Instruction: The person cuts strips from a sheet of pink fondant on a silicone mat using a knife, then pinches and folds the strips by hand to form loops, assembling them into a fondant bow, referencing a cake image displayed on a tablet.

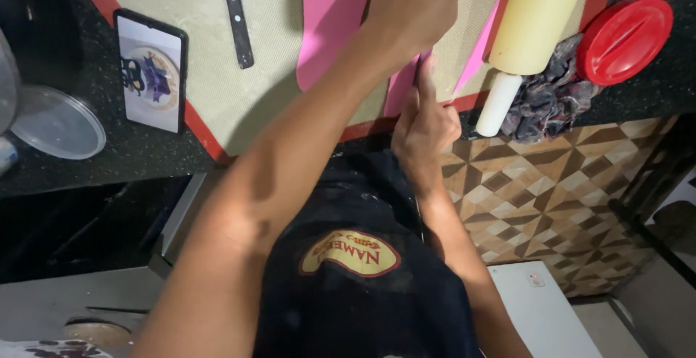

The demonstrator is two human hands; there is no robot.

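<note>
On the mat (pixel 268 89), a phone (pixel 151 70) and knife (pixel 233 10) lie left of the pink sheet (pixel 330 24). The left hand (pixel 413 6) presses knuckled onto the sheet; the right hand (pixel 424 129) pinches its near edge. Right of it lies a rolling pin (pixel 536 24).

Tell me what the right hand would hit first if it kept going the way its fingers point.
The right hand points up the picture, across the mat. Its fingertips already touch the pink rolled sheet; straight ahead, the left hand looks first in line, though depth is unclear.
</note>
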